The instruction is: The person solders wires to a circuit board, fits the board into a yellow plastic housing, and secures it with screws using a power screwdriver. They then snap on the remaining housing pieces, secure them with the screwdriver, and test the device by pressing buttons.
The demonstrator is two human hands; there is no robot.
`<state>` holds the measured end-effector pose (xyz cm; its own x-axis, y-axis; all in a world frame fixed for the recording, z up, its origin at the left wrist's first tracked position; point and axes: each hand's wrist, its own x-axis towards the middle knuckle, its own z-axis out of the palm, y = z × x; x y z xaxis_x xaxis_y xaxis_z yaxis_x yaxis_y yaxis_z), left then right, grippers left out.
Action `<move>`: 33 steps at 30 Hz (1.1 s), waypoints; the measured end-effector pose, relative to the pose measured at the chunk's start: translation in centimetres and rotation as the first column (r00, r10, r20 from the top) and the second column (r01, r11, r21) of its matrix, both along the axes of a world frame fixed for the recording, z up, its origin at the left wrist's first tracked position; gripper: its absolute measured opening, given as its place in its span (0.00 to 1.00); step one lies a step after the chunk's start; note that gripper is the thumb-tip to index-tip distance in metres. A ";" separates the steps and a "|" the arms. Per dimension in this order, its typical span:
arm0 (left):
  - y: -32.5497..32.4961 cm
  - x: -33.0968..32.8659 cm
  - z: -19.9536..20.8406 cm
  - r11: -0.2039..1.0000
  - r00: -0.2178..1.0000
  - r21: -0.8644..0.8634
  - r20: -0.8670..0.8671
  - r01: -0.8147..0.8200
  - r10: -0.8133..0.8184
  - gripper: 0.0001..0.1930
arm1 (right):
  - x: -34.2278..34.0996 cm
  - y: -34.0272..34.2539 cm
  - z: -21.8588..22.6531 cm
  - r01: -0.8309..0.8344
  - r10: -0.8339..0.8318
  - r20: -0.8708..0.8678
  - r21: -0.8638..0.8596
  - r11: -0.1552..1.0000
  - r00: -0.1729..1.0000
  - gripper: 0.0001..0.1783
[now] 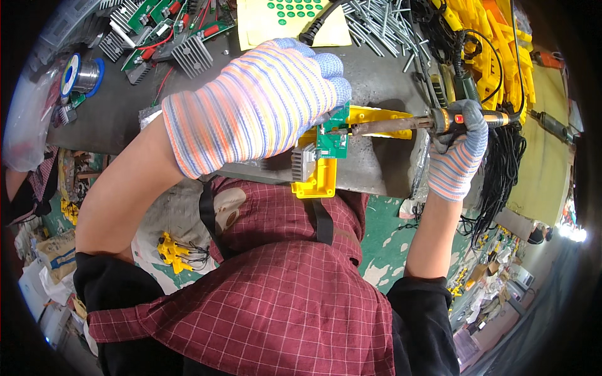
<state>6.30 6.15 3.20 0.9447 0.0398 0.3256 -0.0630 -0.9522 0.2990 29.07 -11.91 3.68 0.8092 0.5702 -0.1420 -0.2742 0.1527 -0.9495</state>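
Note:
My right hand (461, 153), in a striped knit glove, grips a soldering iron (390, 126) that points left. Its tip touches or hovers just over a green circuit board (339, 147); I cannot tell which. A finned grey heat sink (303, 164) sits at the board's near left corner. Beneath them lies a yellow plastic housing (325, 182), part of it reaching right under the iron. My left hand (254, 109), gloved too, is closed at the board's left edge. Its fingertips and whatever they pinch are hidden behind the glove.
A solder spool (82, 76) and heat-sinked circuit boards (179, 47) lie at the left and far left. Metal rods (382, 28) and a yellow sheet (251, 28) are at the back. Yellow housings (492, 53) and black cables (501, 169) crowd the right side.

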 end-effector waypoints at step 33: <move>-1.1 -5.3 1.2 0.892 0.968 -0.400 0.044 -0.208 0.246 0.14 | 1.1 -0.4 -1.0 0.163 -0.164 0.001 -0.094 0.982 0.987 0.11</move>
<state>0.99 5.10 4.43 0.8615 0.3910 0.3239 0.0961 -0.7520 0.6521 30.22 -12.36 2.69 0.8891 0.4144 -0.1946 -0.2596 0.1063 -0.9598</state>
